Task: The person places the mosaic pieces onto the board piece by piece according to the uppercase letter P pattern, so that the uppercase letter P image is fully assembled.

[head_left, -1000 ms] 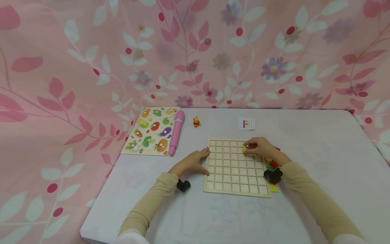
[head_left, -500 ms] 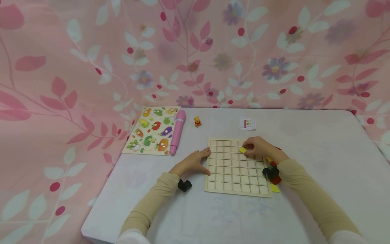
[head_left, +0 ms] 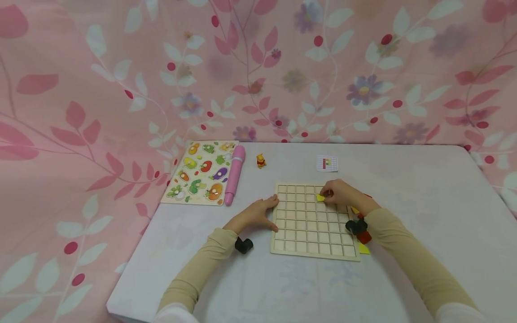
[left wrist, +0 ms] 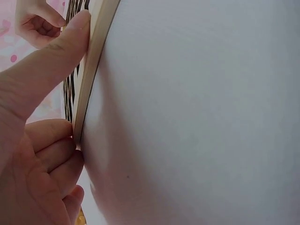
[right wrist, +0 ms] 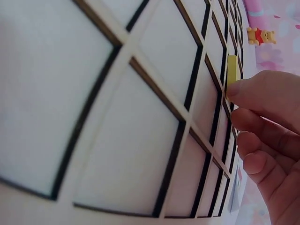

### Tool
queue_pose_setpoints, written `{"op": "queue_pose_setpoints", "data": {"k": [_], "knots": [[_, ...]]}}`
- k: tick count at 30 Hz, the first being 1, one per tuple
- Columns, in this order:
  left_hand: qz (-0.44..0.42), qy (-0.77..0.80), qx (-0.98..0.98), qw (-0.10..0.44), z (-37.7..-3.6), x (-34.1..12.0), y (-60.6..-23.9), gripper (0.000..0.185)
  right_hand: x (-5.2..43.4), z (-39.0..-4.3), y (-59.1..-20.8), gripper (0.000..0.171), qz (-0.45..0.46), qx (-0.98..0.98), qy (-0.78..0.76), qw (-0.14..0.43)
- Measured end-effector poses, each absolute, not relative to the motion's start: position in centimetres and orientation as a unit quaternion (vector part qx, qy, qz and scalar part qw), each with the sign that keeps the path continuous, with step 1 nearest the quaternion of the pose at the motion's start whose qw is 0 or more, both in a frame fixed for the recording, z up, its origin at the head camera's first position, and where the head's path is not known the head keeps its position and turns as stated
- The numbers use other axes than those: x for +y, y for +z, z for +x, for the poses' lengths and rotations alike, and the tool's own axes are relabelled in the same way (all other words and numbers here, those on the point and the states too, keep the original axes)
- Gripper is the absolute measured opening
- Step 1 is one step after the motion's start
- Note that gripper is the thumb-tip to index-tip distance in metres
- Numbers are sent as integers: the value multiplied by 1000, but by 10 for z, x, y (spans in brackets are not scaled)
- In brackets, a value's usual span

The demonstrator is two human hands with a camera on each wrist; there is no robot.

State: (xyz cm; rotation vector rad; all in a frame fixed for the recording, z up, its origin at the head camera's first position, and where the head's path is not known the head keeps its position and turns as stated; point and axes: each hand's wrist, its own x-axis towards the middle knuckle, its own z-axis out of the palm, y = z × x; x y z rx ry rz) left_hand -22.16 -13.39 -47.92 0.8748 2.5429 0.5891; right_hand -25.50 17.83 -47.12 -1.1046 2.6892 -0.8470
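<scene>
Head view is showing the right hand [head_left: 341,195] pinching a yellow tile [head_left: 320,197] and lowering it flatter than a moment ago onto the upper middle of the wooden grid board [head_left: 311,242]; seating it looks close; the left hand [head_left: 258,214] is pressing the board's left edge, thumb straight, fingers curled against it; loose coloured tiles [head_left: 363,248] are lying right of the board.

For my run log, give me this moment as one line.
left hand: braces grid board edge | right hand: pinches yellow tile over upper cell | spare tiles: right of board
</scene>
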Motion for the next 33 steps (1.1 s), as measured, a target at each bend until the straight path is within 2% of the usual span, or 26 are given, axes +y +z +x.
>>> {"op": "queue_pose_setpoints", "data": {"k": [13, 21, 33], "knots": [[304, 210, 909, 194, -219, -134, -480, 99, 175, -255, -478, 9, -344, 891, -290, 54], [304, 210, 910, 188, -219, -133, -478, 98, 174, -253, -476, 18, -324, 889, -315, 72], [305, 211, 909, 189, -220, -133, -479, 98, 167, -255, -476, 8, -311, 898, -305, 65]]}}
